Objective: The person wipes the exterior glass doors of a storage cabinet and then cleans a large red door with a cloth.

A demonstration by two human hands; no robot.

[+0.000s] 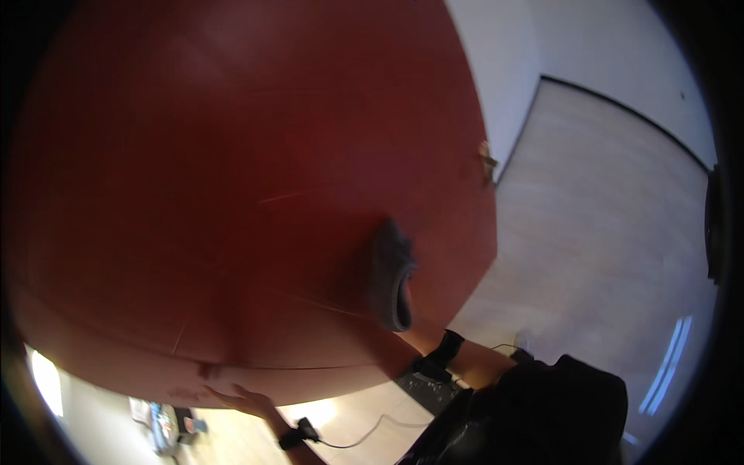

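A large red door (244, 163) fills most of the head view, with a few pale scratch-like streaks on it. Against its surface lies a folded grey cloth (386, 285). My right hand (410, 314) is mostly hidden behind this cloth and holds it to the door. My left hand (241, 401) is at the door's lower edge in the picture, its fingers apart and nothing held in them. Whether those fingers touch the door cannot be made out. Each wrist wears a black band.
Brass-coloured hardware (487, 164) sticks out at the door's right edge. Beyond it are a pale floor (587, 232) and a white wall (616, 40). A thin cable (372, 433) hangs from the left wristband. Several blurred items (165, 427) stand at lower left.
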